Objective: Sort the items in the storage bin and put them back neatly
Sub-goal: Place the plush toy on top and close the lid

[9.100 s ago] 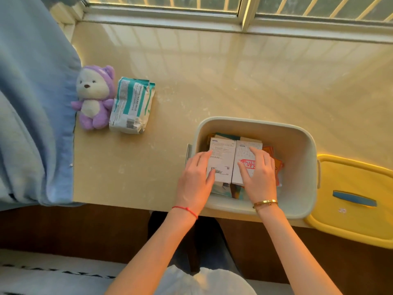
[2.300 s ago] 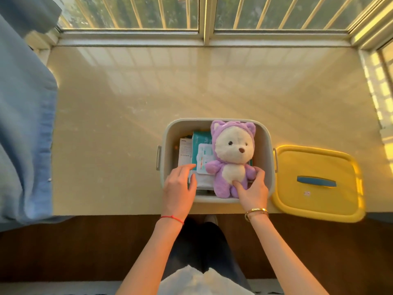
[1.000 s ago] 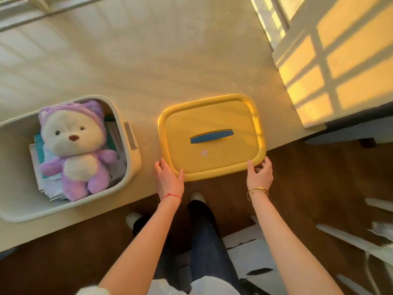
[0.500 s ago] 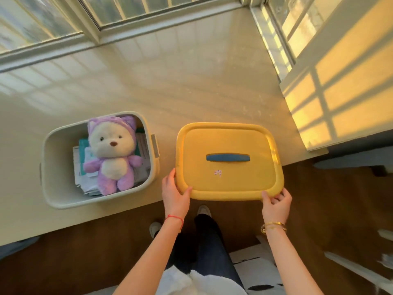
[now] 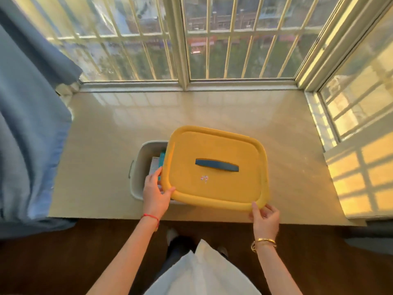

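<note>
With the sorting apparently done, my left hand and right hand gripped the yellow lid, held partly over the storage bin but not yet seated.

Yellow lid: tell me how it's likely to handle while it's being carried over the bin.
The yellow lid probably stays stiff: held only at its near corners by the left hand and right hand, it shows no sag. Likely light, since fingertip holds suffice. Its smooth rim may be a little slippery, so it could slide as it meets the bin.
</note>
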